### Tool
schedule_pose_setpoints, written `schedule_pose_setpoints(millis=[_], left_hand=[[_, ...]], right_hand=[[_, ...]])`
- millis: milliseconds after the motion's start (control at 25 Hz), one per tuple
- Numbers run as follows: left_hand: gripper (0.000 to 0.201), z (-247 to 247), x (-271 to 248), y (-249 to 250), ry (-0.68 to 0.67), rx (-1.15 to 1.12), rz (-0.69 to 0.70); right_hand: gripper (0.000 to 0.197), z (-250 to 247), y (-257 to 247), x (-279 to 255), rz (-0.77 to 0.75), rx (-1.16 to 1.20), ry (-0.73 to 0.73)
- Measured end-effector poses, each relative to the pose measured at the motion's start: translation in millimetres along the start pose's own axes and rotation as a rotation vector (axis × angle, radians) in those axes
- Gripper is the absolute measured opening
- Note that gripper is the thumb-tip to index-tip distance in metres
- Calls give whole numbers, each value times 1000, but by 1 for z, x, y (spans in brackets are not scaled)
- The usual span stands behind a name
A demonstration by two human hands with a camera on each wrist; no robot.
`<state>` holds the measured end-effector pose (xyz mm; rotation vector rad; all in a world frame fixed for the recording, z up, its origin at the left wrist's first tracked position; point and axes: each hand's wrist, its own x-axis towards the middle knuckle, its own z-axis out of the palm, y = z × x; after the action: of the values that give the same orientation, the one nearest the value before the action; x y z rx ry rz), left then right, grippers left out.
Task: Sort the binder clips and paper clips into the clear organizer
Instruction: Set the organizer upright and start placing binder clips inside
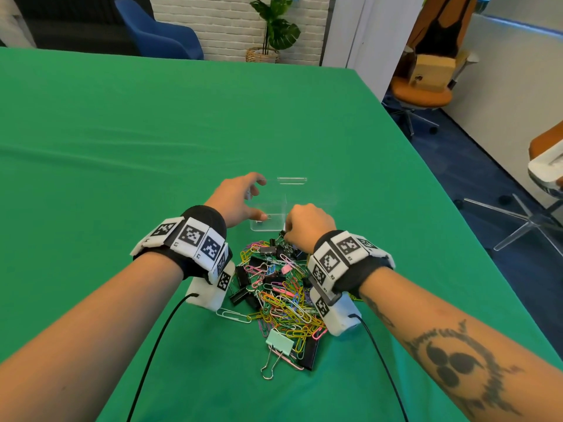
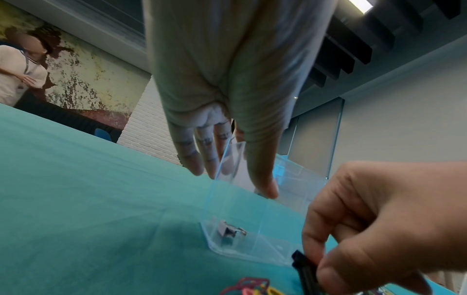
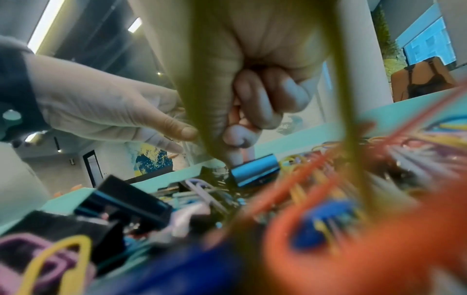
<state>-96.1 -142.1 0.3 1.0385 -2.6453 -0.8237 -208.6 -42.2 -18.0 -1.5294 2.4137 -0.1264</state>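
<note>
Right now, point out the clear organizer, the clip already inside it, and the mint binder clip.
clear organizer (image 1: 292, 179): head view, far top rim.
small binder clip (image 2: 228, 232): left wrist view, its body, on the organizer floor.
mint binder clip (image 1: 279, 339): head view, its green body.

A green tablecloth (image 1: 152, 132), blue armchair (image 1: 158, 32), potted plant (image 1: 274, 25) and orange chair (image 1: 423, 92) show.

Both forearms reach forward, each wrist banded with markers. The left hand (image 1: 236, 198) spreads its relaxed fingers apart, while the right hand (image 1: 307, 225) curls knuckles-up, fingertips pinched together below.
</note>
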Motion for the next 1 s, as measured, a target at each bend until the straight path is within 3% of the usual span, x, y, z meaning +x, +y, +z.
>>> schedule_pose_setpoints(millis=[240, 480, 800, 1000], left_hand=[[67, 1, 1, -2, 1, 1, 3], [67, 1, 0, -3, 5, 13, 9], [67, 1, 0, -3, -5, 10, 18], [67, 1, 1, -4, 6, 13, 24]], right_hand=[[19, 0, 4, -11, -16, 11, 64], [29, 3, 5, -8, -38, 39, -23], [19, 2, 10, -11, -22, 132, 32], [40, -2, 3, -14, -240, -161, -71]])
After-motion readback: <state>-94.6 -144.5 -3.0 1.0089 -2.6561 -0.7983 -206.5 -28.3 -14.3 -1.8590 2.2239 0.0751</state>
